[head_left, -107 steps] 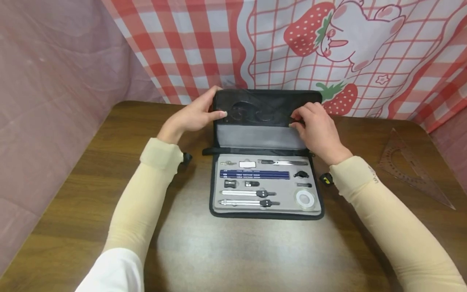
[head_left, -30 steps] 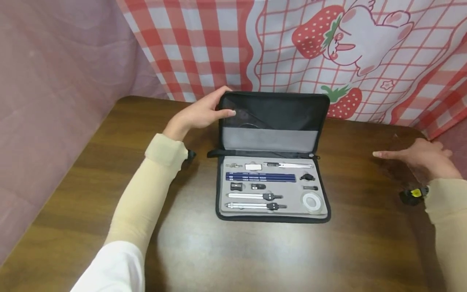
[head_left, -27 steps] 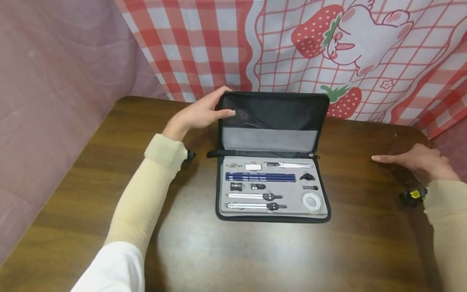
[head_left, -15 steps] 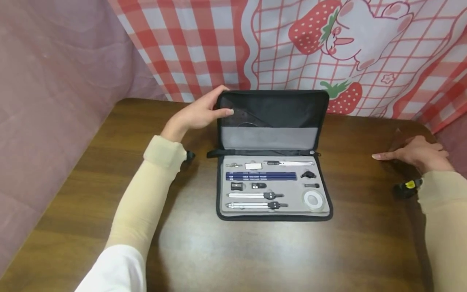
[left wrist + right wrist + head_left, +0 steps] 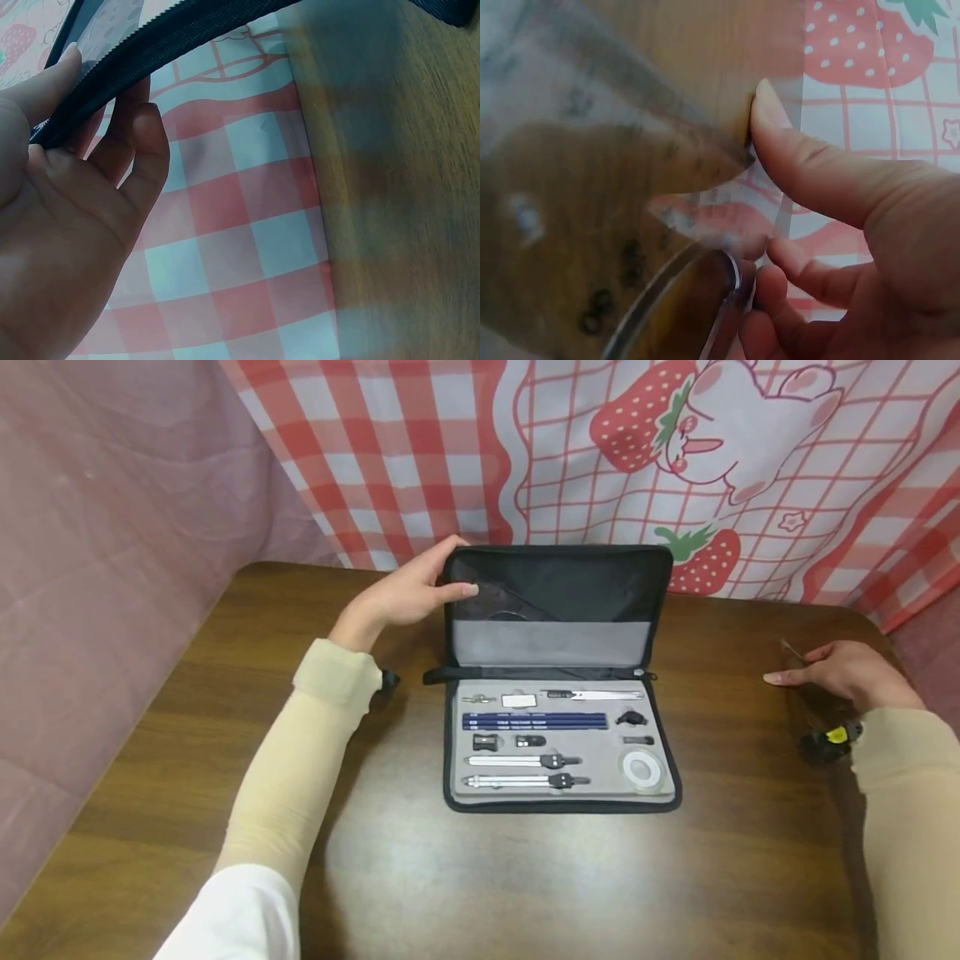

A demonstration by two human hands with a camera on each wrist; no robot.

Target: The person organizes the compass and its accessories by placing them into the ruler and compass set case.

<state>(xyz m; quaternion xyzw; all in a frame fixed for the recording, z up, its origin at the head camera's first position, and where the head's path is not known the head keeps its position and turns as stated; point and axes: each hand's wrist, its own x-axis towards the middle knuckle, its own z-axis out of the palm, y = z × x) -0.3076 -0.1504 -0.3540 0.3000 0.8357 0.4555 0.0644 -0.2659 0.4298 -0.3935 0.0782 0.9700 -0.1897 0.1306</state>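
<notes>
A black zip case [image 5: 551, 643] stands with its lid raised on the table. My left hand [image 5: 405, 593] grips the lid's left edge, thumb inside and fingers behind; the left wrist view shows its zipped rim [image 5: 120, 82] in the grip. At the far right my right hand [image 5: 847, 672] pinches a clear plastic set square [image 5: 592, 225] between thumb and fingers. In the head view only a thin edge of it shows, tilted up from the table. A faint, clear curved shape [image 5: 508, 603] sits in the lid's dark pocket.
The case's grey tray holds blue pencils [image 5: 534, 722], two compasses [image 5: 517, 762], a white eraser [image 5: 519, 701], a sharpener [image 5: 484, 742] and a white ring [image 5: 642, 770]. A checked strawberry cloth [image 5: 585, 452] hangs behind the wooden table [image 5: 555, 885].
My right hand has left the lid's pocket and moved right to the set square, which lay flat on the table; the hand now lifts its edge. The left hand stays on the lid.
</notes>
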